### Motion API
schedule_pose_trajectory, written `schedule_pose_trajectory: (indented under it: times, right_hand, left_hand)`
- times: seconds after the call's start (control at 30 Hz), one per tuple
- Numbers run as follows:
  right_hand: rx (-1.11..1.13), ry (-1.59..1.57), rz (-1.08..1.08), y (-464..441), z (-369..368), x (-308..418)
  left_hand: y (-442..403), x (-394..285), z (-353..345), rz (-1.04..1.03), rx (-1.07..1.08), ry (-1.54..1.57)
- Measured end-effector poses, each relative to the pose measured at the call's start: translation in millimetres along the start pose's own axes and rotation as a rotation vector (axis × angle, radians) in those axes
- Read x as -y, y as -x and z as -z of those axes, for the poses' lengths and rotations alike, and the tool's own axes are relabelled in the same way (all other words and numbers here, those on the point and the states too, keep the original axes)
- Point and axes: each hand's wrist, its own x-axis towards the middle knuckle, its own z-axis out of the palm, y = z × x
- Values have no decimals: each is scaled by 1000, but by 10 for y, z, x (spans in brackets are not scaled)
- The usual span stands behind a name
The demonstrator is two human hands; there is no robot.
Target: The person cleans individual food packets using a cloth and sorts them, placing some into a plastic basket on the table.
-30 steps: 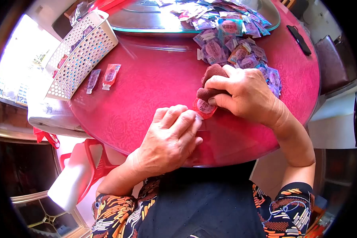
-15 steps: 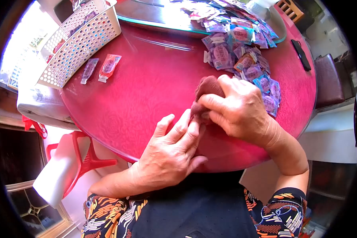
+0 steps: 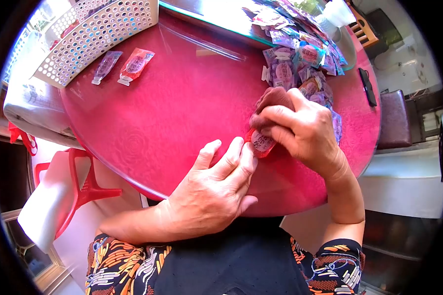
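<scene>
My right hand (image 3: 305, 130) is closed on a bunched brown cloth (image 3: 273, 105). Just below the cloth a small red packet (image 3: 262, 142) with a pale printed label lies on the red table (image 3: 182, 103). My left hand (image 3: 214, 189) rests flat with its fingers spread, and its fingertips touch the packet's left edge. A pile of purple, blue and orange packets (image 3: 283, 71) lies beyond my right hand. Apart from these, a purple packet (image 3: 107, 66) and a red packet (image 3: 135, 65) lie side by side at the upper left.
A white perforated basket (image 3: 101, 42) with packets inside stands at the upper left. More packets lie on a glass-edged tray (image 3: 206, 19) at the back. A black object (image 3: 367, 87) lies near the right edge. A red stool (image 3: 79, 187) stands at the lower left.
The view has shifted. The cloth, which covered the red packet half a second ago, has moved up and right with my right hand, uncovering its label. My left fingers have spread since the first frame.
</scene>
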Motion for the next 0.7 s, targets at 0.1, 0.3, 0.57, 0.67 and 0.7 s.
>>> schedule_pose_trajectory:
  times: [0.1, 0.3, 0.57, 0.67, 0.7]
  right_hand:
    - [-4, 101, -80, 22, 6, -51]
    - [15, -6, 218, 14, 45, 6]
    - [-52, 230, 78, 48, 38, -144]
    - [53, -190, 194, 12, 177, -73]
    - [73, -188, 222, 37, 181, -16]
  left_hand:
    - [-3, 5, 7, 0, -1, -13]
    - [0, -5, -5, 18, -4, -1]
    - [-8, -9, 13, 15, 6, -8]
    - [-5, -6, 4, 22, 0, 1]
    - [4, -5, -4, 23, -1, 7]
